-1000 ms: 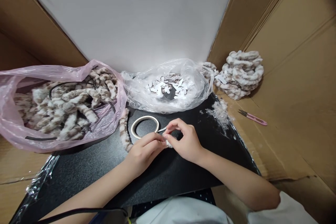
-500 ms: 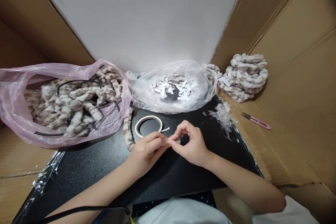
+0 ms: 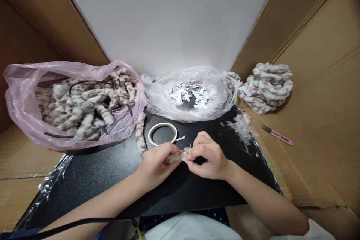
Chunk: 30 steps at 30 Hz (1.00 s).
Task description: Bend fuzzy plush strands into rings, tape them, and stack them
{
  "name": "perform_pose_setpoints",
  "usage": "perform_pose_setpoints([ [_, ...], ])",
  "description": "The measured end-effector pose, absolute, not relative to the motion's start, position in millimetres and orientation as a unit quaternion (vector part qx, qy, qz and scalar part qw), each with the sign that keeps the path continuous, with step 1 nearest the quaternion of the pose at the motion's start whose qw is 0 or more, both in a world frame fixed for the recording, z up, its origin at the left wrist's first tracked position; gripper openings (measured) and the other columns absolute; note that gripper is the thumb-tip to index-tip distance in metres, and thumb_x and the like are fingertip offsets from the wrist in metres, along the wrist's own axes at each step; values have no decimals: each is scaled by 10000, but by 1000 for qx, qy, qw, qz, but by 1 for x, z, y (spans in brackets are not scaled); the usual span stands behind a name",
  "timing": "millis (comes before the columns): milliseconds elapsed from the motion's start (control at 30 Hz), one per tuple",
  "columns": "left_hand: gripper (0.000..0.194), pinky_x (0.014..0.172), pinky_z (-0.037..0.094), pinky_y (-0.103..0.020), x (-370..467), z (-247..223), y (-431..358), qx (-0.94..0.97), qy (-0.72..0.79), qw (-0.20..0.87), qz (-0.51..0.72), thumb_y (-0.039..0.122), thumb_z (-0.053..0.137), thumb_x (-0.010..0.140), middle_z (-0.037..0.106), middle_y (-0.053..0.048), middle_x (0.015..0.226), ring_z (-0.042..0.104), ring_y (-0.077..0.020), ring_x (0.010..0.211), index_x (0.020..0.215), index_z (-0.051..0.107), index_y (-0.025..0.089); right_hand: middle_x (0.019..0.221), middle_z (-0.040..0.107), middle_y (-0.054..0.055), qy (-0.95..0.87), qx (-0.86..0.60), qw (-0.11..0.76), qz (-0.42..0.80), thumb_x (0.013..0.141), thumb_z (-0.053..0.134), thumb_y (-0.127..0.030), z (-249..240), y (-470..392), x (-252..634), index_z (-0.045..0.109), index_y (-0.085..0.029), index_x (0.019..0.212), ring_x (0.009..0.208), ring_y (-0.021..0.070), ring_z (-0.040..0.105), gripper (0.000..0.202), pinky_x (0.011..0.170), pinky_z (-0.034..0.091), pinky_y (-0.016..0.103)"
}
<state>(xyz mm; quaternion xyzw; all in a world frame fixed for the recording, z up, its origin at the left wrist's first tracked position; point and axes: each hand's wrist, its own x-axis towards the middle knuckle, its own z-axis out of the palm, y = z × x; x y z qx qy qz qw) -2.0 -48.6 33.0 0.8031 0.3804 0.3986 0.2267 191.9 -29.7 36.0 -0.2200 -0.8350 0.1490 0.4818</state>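
Note:
A brown-and-white furry cord [image 3: 140,135] lies curved on the black table and runs down behind my left hand [image 3: 159,165]. That hand is closed, its thumb and fingers pinching a pale furry end of the cord. My right hand [image 3: 209,159] meets it from the other side, with thumb and forefinger pinched on the same fuzzy end [image 3: 185,154]. A thin pale tip sticks up beside the right fingers; what it belongs to is unclear. Just beyond the hands rests a roll of cream tape [image 3: 175,132] with its loose end pulled out.
A pink plastic bag [image 3: 19,116] of furry cords stands at the left. Behind the tape, a clear bag [image 3: 161,107] holds white tags and metal pieces. To the right are a furry coil [image 3: 270,86], loose fluff [image 3: 240,125] and pink thread snips [image 3: 281,137]. Cardboard walls flank the table.
The view has shifted slightly, so everything sits a little farther right. My fingers have turned and parted a little, showing more of the furry end between them.

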Motion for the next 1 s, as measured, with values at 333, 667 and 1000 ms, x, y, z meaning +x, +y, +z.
perform_pose_setpoints([
  [333, 119, 536, 422, -195, -2, 32, -41, 692, 451, 411, 387, 249, 685, 773, 680, -33, 665, 585, -107, 578, 703, 681, 153, 974, 653, 60, -812, -267, 425, 297, 687, 699, -190, 38, -23, 202, 538, -223, 1026, 903, 205, 581, 377, 820, 479, 365],
  [667, 282, 419, 319, -176, 2, 31, -34, 518, 500, 602, 345, 422, 745, 654, 624, -2, 578, 462, -71, 450, 663, 661, 153, 792, 663, 33, -808, -327, 367, 324, 817, 614, -174, 30, -23, 193, 626, -176, 871, 724, 143, 598, 56, 676, 471, 265],
  [1000, 269, 456, 364, -193, -3, 32, -35, 661, 487, 466, 329, 396, 686, 767, 654, -26, 602, 512, -97, 503, 710, 688, 133, 724, 639, -8, -511, -387, 292, 710, 793, 616, -287, 25, -9, 194, 611, -159, 946, 601, 98, 548, 199, 590, 450, 241],
])
